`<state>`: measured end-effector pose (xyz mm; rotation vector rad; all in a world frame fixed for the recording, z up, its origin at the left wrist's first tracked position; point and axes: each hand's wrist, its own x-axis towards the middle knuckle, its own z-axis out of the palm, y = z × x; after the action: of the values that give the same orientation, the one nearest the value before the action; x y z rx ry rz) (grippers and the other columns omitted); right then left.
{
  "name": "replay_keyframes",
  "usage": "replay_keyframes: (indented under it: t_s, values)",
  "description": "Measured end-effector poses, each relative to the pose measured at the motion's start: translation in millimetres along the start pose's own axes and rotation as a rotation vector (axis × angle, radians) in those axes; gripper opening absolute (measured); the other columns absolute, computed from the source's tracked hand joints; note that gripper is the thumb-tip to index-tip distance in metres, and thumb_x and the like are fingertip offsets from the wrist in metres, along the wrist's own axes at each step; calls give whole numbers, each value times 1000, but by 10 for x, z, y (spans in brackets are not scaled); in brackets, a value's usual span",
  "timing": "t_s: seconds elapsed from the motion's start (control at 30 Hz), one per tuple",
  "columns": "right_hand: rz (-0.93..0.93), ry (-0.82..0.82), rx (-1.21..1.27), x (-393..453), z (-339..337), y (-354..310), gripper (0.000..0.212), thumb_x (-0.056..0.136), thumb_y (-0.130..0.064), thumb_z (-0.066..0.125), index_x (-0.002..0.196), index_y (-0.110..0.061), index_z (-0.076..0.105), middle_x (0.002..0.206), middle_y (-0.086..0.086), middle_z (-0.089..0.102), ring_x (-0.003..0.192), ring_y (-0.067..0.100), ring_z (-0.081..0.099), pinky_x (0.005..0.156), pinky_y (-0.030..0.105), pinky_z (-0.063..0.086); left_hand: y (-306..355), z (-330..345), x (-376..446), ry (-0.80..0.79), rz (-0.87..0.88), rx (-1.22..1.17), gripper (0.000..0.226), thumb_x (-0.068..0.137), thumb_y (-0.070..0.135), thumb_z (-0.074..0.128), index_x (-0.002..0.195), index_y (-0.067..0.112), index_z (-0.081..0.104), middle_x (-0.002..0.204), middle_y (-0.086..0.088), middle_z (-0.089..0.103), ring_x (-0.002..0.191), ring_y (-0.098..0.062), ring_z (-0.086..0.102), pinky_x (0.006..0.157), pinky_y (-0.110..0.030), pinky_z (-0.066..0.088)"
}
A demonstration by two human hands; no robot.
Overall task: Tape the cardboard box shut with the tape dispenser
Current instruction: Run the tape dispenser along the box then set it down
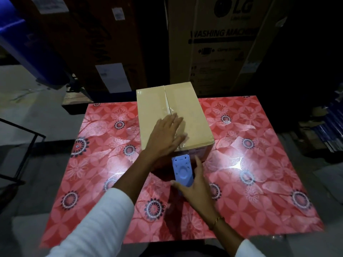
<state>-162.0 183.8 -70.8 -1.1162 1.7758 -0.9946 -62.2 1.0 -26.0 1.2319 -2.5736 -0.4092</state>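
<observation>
A tan cardboard box (191,115) stands on the red flowered table (250,173), its two top flaps closed along a centre seam. Shiny clear tape lies over the near part of that seam. My left hand (165,136) rests flat on the box top, fingers spread, pressing on the taped seam near the front edge. My right hand (194,184) grips a pale blue tape dispenser (182,169), whose front end touches the box's near face just below the top edge.
Big cartons stand behind the table, one marked as a washing machine (222,43). A blue bin (24,43) is at the far left, a black metal frame (24,145) at the left. Stacked goods fill the dim right side.
</observation>
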Motion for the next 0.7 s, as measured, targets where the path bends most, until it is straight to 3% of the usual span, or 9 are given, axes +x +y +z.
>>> replay_keyframes:
  t_s: [0.07,0.17,0.3,0.47,0.7]
  values:
    - [-12,24,-25,3,90,-13,125,65,-57,84,161,-26,10,144,-18,34,130,3,40,102,24,39,-20,51,25,-81,-8,158,71,96,62,13,157,25,19,166,-5,10,154,-22,7,123,-48,7]
    - [-23,67,-86,38,211,4,122,67,-57,87,160,-30,12,149,-18,33,137,6,35,107,26,34,-27,86,31,-92,3,226,69,96,61,6,157,29,13,167,-4,4,154,-23,0,122,-50,4]
    - [20,103,-127,23,247,-5,119,64,-76,74,157,-28,17,153,-1,46,137,21,47,105,42,49,-36,102,45,-94,4,247,62,99,55,8,157,31,10,167,-4,1,154,-24,-1,122,-51,5]
    - [12,145,-218,-41,213,-9,90,78,-32,80,152,-19,31,140,6,57,122,25,59,89,34,53,-75,111,80,-92,14,256,59,101,52,9,157,34,9,167,-3,3,154,-24,1,122,-52,7]
    - [-2,184,-268,-105,216,-29,81,75,-30,78,145,-22,38,126,4,64,107,26,64,79,33,54,-63,105,85,-107,2,242,58,102,52,10,157,36,6,167,-1,-1,154,-22,-3,122,-51,3]
